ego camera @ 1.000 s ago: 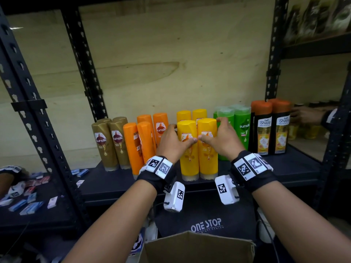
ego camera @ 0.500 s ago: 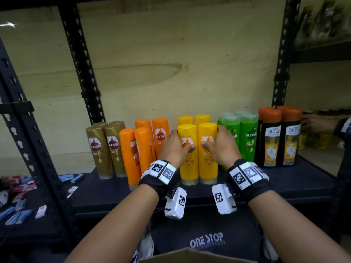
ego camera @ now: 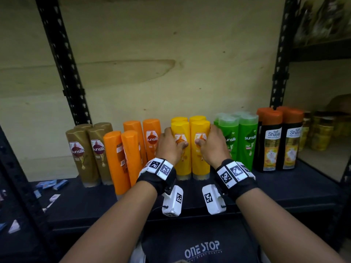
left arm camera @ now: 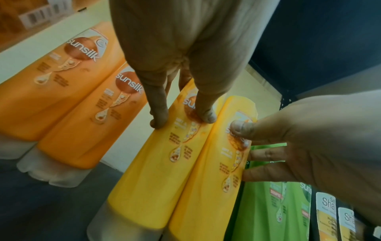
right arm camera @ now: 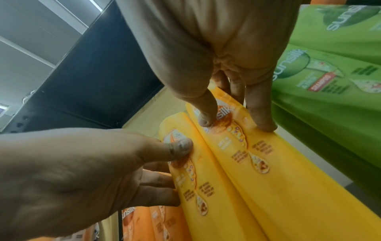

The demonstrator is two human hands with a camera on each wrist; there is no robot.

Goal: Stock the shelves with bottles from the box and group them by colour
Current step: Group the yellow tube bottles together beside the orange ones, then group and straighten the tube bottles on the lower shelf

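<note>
Dark metal shelf (ego camera: pixel 275 188), plywood backing behind it. Bottles stand on it in colour blocks. Left of the fingers: gold bottles (ego camera: pixel 85 154), then orange bottles (ego camera: pixel 123 158). Right of the fingers: green bottles (ego camera: pixel 245 141), then black bottles with orange caps (ego camera: pixel 279 141). The box is not in view.

Between the hands: two front yellow bottles, upright, long axes vertical, side by side and touching, with two more yellow ones directly behind.

Left hand (ego camera: pixel 171 147) grips the left yellow bottle (ego camera: pixel 181 160). Its thumb lies across the label front; the fingers (left arm camera: pixel 158 114) wrap the outer flank on the orange side. Right hand (ego camera: pixel 212 147) grips the right yellow bottle (ego camera: pixel 201 158) the same way: thumb on the label, fingers (right arm camera: pixel 261 112) down the flank facing the green group. Both hands are closed round their bottles at about mid-height, one bottle each, neither hand nearer than the other.

Judgement: the pair is being seated into the yellow block. What counts is the gap either side, since the finger flanks sit close to the orange and green neighbours, so the fingers likely need to draw straight back toward the person to avoid tipping the tall, narrow bottles. The near orange bottles lean slightly, a possible knock risk for the left hand.
</note>
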